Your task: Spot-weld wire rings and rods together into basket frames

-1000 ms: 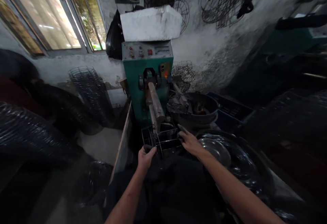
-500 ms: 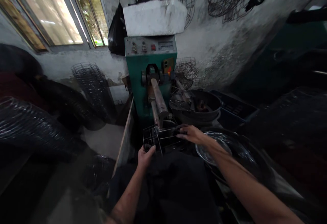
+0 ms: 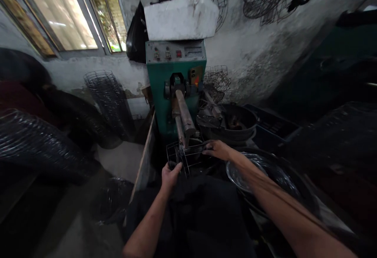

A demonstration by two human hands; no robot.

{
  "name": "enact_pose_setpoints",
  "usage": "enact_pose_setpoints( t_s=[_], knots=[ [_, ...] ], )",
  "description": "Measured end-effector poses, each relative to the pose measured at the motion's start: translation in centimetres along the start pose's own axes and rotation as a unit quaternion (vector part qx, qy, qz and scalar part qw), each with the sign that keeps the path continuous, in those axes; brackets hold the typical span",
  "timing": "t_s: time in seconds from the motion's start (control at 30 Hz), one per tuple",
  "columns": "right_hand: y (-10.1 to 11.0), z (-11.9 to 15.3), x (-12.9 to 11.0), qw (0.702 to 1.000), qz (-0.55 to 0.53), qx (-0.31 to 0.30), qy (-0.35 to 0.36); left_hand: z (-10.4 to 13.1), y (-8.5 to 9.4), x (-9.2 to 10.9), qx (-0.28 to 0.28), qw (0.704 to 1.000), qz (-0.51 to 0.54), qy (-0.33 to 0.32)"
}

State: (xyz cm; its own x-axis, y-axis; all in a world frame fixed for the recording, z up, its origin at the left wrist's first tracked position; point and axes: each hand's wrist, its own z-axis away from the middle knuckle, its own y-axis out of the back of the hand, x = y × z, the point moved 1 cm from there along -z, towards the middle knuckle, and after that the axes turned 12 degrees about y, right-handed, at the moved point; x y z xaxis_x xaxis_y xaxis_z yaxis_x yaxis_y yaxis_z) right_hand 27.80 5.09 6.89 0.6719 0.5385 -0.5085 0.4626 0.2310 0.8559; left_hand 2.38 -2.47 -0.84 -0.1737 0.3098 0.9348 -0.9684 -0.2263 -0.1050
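Clothing: the person's dark clothing (image 3: 203, 218) is filling the bottom centre of the frame, between the two forearms.
Left hand: the left hand (image 3: 170, 175) is closing thumb and fingers on the lower left edge of the wire frame (image 3: 185, 160), just below the centre of the frame.
Right hand: the right hand (image 3: 217, 150) is holding the wire frame's right end, its thumb and fingers drawn narrow.
Wire frame: it is sitting between the hands, at the near end of the machine's bars; whether they are touching is too dark to tell.
Dish: a shiny round dish (image 3: 230, 175) is lying right of centre, partly behind the right forearm.
Board: a thin-edged board (image 3: 144, 150) is slanting left of the wire frame.
Bars: an upper bar (image 3: 184, 112) and a lower bar (image 3: 179, 127) are jutting toward the viewer.
Tub: a dark round tub (image 3: 219, 134) is standing right of the bars.
Mesh: a mesh roll (image 3: 110, 105) is standing left of centre.
Machine: the green machine (image 3: 159, 89) is standing upright, carrying a white block (image 3: 180, 20).
Window: a barred window (image 3: 70, 14) is letting in light at upper left.
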Motion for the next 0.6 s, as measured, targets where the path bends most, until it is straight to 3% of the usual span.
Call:
enact_pose_setpoints(
  t_s=[0.27,0.6],
  knots=[
    [0.3,-1.6,1.5,1.0,0.002,-0.021,0.021,-0.9,-1.0,1.3,-0.012,1.0,0.011,-0.015],
    [0.5,-2.7,2.7,1.0,-0.003,-0.028,0.003,-2.9,-1.2,1.0,0.0,0.999,-0.027,-0.036]
  ],
)
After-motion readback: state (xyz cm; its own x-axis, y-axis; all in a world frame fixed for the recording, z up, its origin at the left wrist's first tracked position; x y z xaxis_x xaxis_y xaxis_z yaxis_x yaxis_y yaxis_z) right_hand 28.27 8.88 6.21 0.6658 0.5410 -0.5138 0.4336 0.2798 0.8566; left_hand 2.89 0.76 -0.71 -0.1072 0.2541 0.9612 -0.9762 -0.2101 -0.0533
